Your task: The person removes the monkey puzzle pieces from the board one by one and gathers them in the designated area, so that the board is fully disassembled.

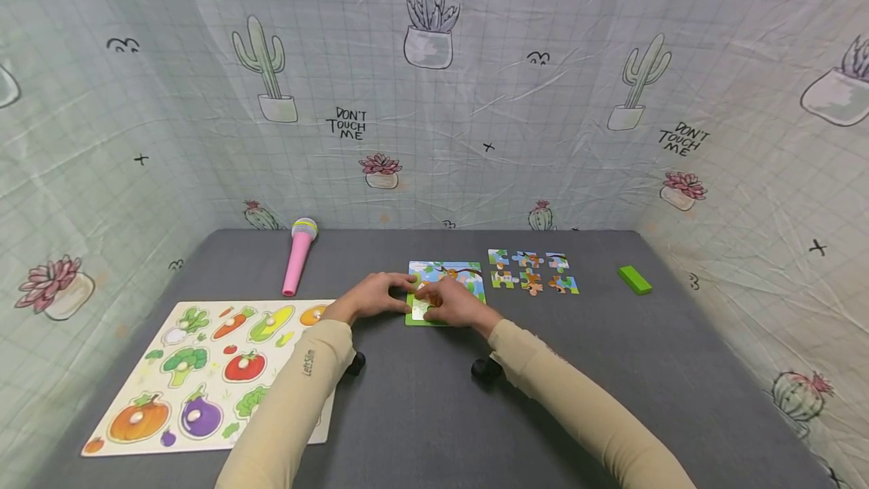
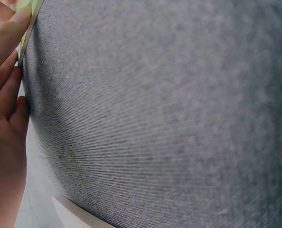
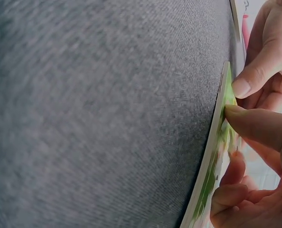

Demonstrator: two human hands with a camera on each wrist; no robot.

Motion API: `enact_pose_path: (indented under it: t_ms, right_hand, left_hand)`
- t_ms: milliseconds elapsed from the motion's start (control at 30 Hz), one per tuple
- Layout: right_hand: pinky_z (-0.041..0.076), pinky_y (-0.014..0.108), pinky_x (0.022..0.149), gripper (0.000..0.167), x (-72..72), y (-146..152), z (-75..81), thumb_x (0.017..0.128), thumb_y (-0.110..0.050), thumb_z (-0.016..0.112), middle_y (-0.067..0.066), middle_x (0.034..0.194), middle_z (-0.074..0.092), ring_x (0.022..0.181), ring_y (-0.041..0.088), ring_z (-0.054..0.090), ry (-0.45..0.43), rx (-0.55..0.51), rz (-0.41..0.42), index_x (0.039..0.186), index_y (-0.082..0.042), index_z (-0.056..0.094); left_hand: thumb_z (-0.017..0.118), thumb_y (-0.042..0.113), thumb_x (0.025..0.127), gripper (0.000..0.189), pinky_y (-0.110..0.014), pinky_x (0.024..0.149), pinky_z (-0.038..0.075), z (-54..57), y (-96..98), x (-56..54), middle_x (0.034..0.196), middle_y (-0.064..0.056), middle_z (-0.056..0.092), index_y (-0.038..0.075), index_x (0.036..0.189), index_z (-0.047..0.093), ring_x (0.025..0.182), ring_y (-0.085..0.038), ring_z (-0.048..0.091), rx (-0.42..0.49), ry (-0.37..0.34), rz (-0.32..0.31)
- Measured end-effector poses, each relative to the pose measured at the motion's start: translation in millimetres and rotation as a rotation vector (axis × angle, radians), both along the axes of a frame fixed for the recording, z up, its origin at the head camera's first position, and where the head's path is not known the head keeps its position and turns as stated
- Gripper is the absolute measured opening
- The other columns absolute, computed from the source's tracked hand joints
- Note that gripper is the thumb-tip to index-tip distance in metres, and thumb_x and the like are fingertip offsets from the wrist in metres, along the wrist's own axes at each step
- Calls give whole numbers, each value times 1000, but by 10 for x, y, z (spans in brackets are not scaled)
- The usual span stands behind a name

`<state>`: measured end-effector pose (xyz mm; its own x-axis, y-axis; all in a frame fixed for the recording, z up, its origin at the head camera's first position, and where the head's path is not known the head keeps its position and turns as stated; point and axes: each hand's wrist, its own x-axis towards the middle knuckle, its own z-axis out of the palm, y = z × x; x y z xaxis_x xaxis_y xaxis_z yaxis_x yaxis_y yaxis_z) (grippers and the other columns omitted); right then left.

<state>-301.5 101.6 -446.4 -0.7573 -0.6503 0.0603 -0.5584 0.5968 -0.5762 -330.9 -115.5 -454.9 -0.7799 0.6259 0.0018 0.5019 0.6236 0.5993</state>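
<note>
Jigsaw puzzle board [image 1: 475, 275] with a green border lies flat on the dark grey surface [image 1: 421, 413], straight ahead of me; my hands cover part of its picture, and a bird on a branch shows near the top. My left hand [image 1: 372, 296], fingers mostly extended, touches the board's left edge, the thumb resting on the border. My right hand [image 1: 451, 302] is over the board's lower middle, fingers bent and thumb near the front edge; whether it grips a piece I cannot tell, since the fingers hide what lies beneath.

Just right of the board are six loose jigsaw pieces [image 1: 531, 281] in two rows, their pictures too small to make out fully. Farther right lies a green block [image 1: 634, 279]. To my left are a pink toy microphone [image 1: 296, 259] and a vegetable peg puzzle [image 1: 213, 381], its right side partly hidden by my sleeve [image 1: 299, 391].
</note>
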Motion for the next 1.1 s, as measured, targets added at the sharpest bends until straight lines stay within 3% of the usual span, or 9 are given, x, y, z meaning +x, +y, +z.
enact_pose_path:
  t_ms: [100,267,600,833,1100]
  right_hand:
    - [48,34,71,36,5,-5,2,87,-4,71,14,98,66,81,23,57,-17,11,-21,122,1,65]
    - [51,37,81,36,20,-2,-8,89,-7,71,15,111,64,96,27,61,-60,-5,-65,123,0,64]
    - [52,34,79,35,21,10,-20,88,-5,71,13,108,66,95,26,62,-16,-17,-44,122,-1,67]
    - [52,33,80,37,20,20,-25,89,-5,70,9,107,51,100,26,59,-128,-79,-120,126,-4,66]
    - [54,35,79,32,-8,45,-18,92,1,63,12,118,63,105,31,64,-134,-105,-92,123,-3,66]
  left_hand:
    - [77,24,85,39,-49,112,34,-2,0,-4,144,-8,52,9,121,71,136,-31,43,-7,9,-3]
    - [77,24,86,40,-50,111,34,-5,-2,-8,143,-9,52,8,122,70,135,-32,43,-11,11,-9]
    - [76,23,86,39,-50,112,33,5,-11,-14,145,-8,51,9,122,70,136,-32,42,-15,-1,-7]
    - [76,23,86,39,-50,112,33,9,-7,-9,145,-7,51,10,122,70,136,-32,42,-6,-1,-4]
    - [76,24,86,40,-49,112,33,11,-8,-1,144,-8,52,9,122,70,136,-31,42,-8,9,-11]
